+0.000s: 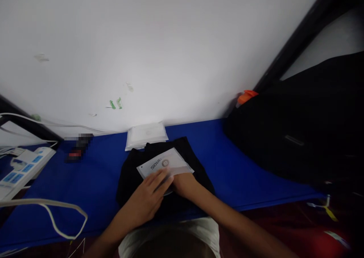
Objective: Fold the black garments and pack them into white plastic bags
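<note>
A folded black garment (133, 174) lies on the blue table (93, 174) in front of me. On top of it rests a clear plastic bag with a printed label (163, 163). My left hand (149, 197) lies over the bag's near edge, fingers stretched out and close together. My right hand (184, 184) sits just to its right at the bag's near corner; its fingers are tucked under the bag and the left hand, so I cannot see their shape.
A stack of white plastic bags (146, 134) lies against the white wall behind the garment. A white power strip (21, 169) with cables sits at the left edge. A large black pile (298, 129) fills the right side.
</note>
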`<action>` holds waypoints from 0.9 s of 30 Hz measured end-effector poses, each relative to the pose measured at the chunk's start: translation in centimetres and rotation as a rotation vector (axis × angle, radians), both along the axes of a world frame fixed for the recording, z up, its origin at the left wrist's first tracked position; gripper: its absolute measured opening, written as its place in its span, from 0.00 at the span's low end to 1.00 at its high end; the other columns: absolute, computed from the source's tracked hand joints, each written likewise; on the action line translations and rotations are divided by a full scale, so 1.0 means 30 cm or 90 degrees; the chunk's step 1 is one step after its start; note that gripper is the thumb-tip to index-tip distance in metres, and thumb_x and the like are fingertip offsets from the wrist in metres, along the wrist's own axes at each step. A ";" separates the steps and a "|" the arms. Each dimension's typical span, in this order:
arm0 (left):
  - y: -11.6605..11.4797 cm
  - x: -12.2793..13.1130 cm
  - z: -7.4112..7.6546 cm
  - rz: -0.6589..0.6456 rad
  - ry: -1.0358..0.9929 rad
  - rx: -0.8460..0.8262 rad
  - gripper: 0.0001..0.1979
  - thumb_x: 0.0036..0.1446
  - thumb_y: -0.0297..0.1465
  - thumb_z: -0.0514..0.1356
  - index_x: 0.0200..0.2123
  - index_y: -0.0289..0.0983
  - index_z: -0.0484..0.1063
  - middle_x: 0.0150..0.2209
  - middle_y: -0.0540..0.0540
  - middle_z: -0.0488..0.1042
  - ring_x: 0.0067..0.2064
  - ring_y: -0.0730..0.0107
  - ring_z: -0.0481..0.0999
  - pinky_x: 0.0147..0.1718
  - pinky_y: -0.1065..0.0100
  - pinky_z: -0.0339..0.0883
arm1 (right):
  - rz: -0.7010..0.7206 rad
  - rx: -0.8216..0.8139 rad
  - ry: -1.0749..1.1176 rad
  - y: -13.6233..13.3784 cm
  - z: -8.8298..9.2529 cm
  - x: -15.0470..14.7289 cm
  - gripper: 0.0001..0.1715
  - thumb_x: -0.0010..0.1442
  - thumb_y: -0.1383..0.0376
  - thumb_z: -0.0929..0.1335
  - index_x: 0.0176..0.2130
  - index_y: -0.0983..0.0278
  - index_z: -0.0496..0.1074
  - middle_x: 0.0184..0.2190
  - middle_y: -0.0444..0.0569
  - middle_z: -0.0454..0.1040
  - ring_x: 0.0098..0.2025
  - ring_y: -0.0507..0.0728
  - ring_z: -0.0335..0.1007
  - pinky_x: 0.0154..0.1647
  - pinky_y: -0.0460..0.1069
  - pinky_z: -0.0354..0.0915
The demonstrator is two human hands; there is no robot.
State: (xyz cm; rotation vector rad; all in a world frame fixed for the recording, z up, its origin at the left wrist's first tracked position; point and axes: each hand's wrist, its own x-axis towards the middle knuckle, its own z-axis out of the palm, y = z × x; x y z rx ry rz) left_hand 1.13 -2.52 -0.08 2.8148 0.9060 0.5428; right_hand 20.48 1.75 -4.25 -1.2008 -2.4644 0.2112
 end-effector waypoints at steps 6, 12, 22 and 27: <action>0.000 -0.078 -0.004 0.063 -0.286 0.076 0.11 0.61 0.20 0.55 0.43 0.39 0.72 0.41 0.43 0.78 0.45 0.64 0.78 0.44 0.61 0.74 | 0.087 0.040 0.098 -0.057 0.121 0.075 0.23 0.59 0.71 0.66 0.55 0.68 0.67 0.45 0.58 0.76 0.49 0.62 0.73 0.49 0.57 0.71; 0.002 -0.032 0.021 0.071 -0.364 0.136 0.11 0.60 0.18 0.57 0.40 0.38 0.73 0.36 0.46 0.78 0.39 0.68 0.77 0.39 0.64 0.74 | 0.189 0.332 0.212 -0.106 0.192 0.001 0.14 0.64 0.65 0.67 0.50 0.64 0.70 0.41 0.52 0.78 0.47 0.57 0.72 0.56 0.57 0.68; 0.000 -0.047 0.022 0.162 -0.466 0.191 0.07 0.60 0.20 0.59 0.37 0.37 0.72 0.32 0.48 0.76 0.36 0.69 0.77 0.34 0.67 0.73 | 0.131 0.318 0.196 -0.020 0.156 0.105 0.14 0.67 0.72 0.58 0.41 0.63 0.71 0.38 0.50 0.78 0.44 0.56 0.73 0.57 0.60 0.68; 0.003 -0.095 0.029 0.209 -0.485 0.195 0.08 0.58 0.19 0.61 0.35 0.37 0.72 0.32 0.48 0.76 0.37 0.68 0.75 0.36 0.65 0.72 | 0.012 0.243 0.173 0.012 0.105 0.264 0.11 0.66 0.70 0.62 0.45 0.61 0.71 0.41 0.52 0.78 0.47 0.59 0.73 0.54 0.63 0.69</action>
